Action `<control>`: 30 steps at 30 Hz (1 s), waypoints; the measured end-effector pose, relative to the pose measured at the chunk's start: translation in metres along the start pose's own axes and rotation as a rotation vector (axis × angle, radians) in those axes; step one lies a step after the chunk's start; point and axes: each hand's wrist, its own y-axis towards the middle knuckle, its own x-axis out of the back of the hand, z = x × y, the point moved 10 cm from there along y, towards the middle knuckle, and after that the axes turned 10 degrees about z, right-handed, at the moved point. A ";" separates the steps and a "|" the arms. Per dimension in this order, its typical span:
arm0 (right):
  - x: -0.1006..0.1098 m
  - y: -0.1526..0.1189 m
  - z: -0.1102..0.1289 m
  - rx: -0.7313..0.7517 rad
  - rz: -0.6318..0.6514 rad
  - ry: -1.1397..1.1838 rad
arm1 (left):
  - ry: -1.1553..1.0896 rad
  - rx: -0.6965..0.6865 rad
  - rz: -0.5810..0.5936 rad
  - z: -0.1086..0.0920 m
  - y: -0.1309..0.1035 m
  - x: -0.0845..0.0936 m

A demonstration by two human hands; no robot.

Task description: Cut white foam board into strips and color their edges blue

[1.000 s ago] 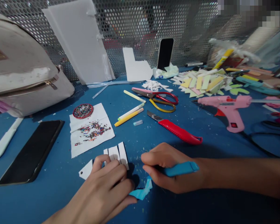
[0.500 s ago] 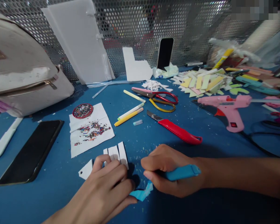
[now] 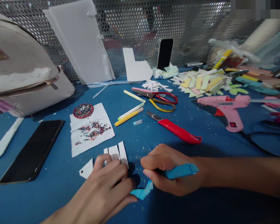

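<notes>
Moved since the earlier frame: blue-handled tool [image 3: 183, 170], its rear end shifted slightly left; little else displaced. Blue strip [image 3: 142, 193]: placed at near middle on the table [image 3: 93, 208], its long axis directed rightward from the left hand [image 3: 107, 186], then bent farward; its free end is set nearer the right hand [image 3: 169, 158], contact undetermined. Left hand: nearly closed, strip apparently pinned between thumb and forefinger. Right hand: closed around the tool, tip hidden.
</notes>
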 end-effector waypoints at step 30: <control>0.014 -0.004 -0.006 -0.037 -0.102 0.061 | -0.003 -0.002 -0.001 0.000 -0.001 0.001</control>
